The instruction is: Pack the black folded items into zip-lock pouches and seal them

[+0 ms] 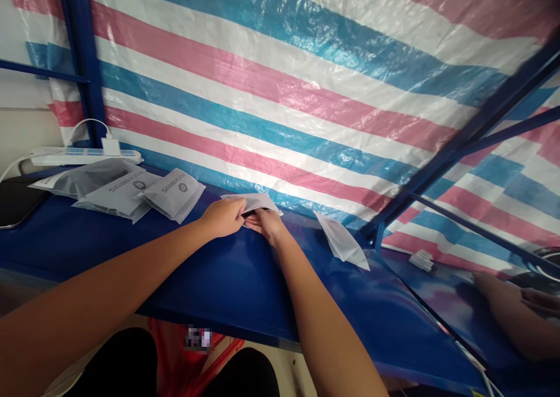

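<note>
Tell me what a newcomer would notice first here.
The striped sheet in red, white and blue would likely grab the eye first, filling the view behind the blue table. Next, near the middle, come the left hand and right hand, together at a pale bag. Three more bags lie to the left, near a white power strip.

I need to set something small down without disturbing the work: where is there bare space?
The blue table is bare between the left forearm and right forearm, and between the right forearm and the lone bag. It's crowded at far left, by three bags and the power strip.
</note>
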`<state>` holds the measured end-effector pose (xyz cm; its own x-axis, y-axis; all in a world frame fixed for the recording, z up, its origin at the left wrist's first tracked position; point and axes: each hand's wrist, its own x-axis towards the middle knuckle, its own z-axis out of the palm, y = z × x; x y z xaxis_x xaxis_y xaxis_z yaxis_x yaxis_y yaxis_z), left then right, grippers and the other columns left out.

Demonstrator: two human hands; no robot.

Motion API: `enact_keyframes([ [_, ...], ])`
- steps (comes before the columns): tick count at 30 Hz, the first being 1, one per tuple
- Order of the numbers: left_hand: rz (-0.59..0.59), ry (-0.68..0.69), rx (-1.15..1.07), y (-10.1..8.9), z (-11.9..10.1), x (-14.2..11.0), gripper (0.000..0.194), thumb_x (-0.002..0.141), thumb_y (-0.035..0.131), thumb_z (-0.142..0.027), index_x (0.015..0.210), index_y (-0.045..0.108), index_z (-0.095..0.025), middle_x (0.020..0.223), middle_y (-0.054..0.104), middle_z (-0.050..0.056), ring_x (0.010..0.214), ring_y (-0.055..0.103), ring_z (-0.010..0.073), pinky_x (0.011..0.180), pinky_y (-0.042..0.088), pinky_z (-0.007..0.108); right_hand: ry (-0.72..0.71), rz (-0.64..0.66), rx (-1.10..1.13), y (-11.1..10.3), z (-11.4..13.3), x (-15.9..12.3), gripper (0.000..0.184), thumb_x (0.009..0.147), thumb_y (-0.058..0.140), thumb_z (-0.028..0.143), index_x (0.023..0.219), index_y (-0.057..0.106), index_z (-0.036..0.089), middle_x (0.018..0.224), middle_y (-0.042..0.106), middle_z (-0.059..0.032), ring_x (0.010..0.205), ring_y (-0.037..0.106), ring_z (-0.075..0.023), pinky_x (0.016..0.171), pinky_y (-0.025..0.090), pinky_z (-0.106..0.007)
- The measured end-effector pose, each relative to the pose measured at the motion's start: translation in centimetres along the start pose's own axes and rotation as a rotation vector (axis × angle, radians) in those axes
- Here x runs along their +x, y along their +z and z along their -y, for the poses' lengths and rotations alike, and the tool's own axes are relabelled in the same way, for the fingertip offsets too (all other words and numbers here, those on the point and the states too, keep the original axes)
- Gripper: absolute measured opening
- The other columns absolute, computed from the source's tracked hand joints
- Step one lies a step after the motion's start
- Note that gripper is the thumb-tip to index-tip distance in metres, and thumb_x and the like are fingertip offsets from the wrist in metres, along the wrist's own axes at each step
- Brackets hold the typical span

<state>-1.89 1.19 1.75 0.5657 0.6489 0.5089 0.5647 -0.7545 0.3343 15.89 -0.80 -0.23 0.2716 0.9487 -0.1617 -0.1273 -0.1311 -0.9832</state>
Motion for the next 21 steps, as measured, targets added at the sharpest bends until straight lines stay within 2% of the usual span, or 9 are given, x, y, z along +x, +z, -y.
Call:
enact_keyframes([
  [21,0.054,-0.009,-0.029,-0.02,0.06,0.05,0.012,0.079,0.055,-0.016,0.076,0.046,-0.024,0.075,0.060,0.001,0.065,0.053,0.0201,0.056,0.028,0.032,-0.005,0.007,-0.058,-0.04,0.28,-0.26,0.023,0.101,0.055,0.027,0.093,0.069,0.011,0.079,0.076,-0.0110,0.067,0.075,-0.0165,0.068,0.066,-0.026],
])
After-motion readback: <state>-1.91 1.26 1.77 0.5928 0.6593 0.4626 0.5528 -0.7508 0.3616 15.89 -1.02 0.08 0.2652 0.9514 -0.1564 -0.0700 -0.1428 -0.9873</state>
